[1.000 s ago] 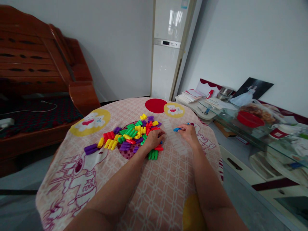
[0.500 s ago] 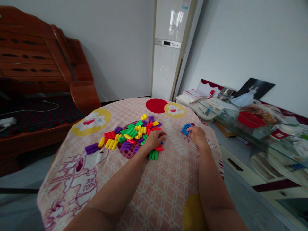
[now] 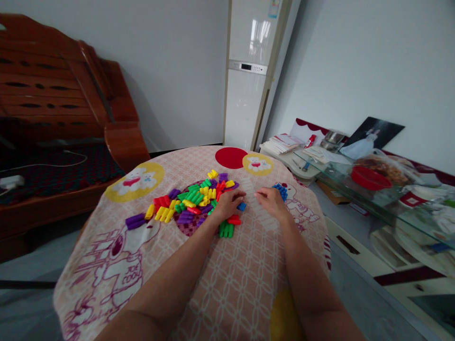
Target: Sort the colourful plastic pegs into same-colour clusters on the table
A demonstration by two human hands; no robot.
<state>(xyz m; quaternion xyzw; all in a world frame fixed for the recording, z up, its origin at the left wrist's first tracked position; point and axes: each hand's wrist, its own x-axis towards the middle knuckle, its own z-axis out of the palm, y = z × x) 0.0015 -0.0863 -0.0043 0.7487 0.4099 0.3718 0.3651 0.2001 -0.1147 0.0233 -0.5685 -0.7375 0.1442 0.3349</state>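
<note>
Ribbed plastic building blocks in red, yellow, green and purple lie in a loose heap on the round table. At the heap's right edge my left hand is closed, its fingers curled down. A blue plastic block shows at its fingertips, partly hidden by them. Across a small gap, my right hand is held above the cloth with its fingers stretched toward the left hand, nothing visible in them. Just behind it sits a small cluster of blue blocks, partly covered by that hand.
A pink patterned cloth covers the table. On the right stands a glass-topped cabinet with papers, a red bowl and plastic bags. A wooden bench is at the left, and a tall white appliance stands behind the table.
My right hand has left the blue cluster and moved left toward my left hand. The blue block at my left fingertips has shifted slightly right and shows more.
</note>
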